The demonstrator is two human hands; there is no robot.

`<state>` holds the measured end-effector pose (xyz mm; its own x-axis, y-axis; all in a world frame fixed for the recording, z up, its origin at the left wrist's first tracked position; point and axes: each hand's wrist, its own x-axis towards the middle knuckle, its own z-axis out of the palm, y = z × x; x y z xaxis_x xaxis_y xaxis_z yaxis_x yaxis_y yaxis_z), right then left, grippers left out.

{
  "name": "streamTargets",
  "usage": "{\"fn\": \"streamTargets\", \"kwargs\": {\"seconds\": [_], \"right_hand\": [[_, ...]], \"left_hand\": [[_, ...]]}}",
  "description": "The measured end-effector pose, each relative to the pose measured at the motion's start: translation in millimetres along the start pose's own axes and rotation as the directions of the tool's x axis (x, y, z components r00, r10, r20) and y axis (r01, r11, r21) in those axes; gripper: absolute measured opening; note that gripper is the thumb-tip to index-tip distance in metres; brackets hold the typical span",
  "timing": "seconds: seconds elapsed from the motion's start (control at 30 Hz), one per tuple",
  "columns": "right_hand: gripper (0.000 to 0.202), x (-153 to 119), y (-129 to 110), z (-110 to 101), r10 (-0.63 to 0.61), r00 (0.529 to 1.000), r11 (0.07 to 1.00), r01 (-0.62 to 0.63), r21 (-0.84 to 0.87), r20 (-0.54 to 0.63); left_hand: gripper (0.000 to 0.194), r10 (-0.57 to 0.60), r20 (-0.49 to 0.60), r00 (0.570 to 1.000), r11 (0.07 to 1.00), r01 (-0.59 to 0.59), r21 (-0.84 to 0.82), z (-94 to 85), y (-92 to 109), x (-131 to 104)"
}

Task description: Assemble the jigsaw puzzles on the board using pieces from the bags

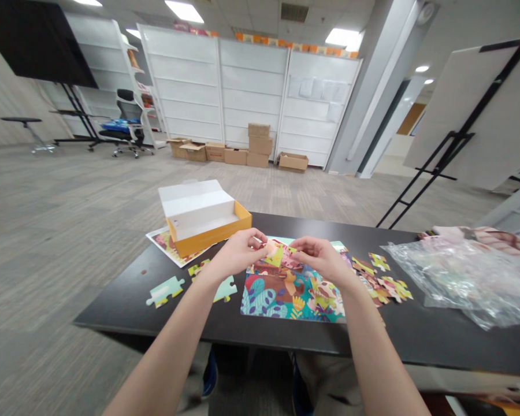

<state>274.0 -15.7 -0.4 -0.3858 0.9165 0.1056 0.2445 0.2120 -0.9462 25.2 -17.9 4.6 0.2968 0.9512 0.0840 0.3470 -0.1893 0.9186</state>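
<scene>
Under the left hand [241, 252] and the right hand [324, 258] runs a smooth black tabletop [121, 300]. Beyond both, a grey streaked floor [112, 190] reaches tall white slatted panels [251, 81], with brown cardboard boxes [259, 144] along their foot. Far to the left hand's side stand a black mesh swivel chair [130, 110], a round-topped dark stool [21, 120] and a large black screen [37, 40]. Past the right hand are a thick grey column [368, 86] and a black-framed white board [450, 98]. Rectangular white ceiling lights [184, 11] glow high above the hands.
</scene>
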Motion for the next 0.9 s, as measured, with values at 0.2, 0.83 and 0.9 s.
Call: {"fn": "streamTargets", "kwargs": {"seconds": [0.2,0.83,0.9], "right_hand": [[0.04,0,-2,3,0.049,0.998,0.997,-0.051,0.06,0.032],[0.029,-9,-9,18,0.154,0.883,0.988,-0.129,-0.086,0.444],[0.025,-8,-9,25,0.165,0.875,0.986,-0.135,-0.097,0.455]], "left_hand": [[0.028,0.001,-0.047,0.999,0.998,0.003,0.067,0.9,6,-3],[0.019,-0.025,-0.219,0.975,0.922,0.107,0.371,-60.0,-34,-11],[0.019,-0.025,-0.221,0.975,0.923,0.108,0.369,-59.1,-34,-9]]}}
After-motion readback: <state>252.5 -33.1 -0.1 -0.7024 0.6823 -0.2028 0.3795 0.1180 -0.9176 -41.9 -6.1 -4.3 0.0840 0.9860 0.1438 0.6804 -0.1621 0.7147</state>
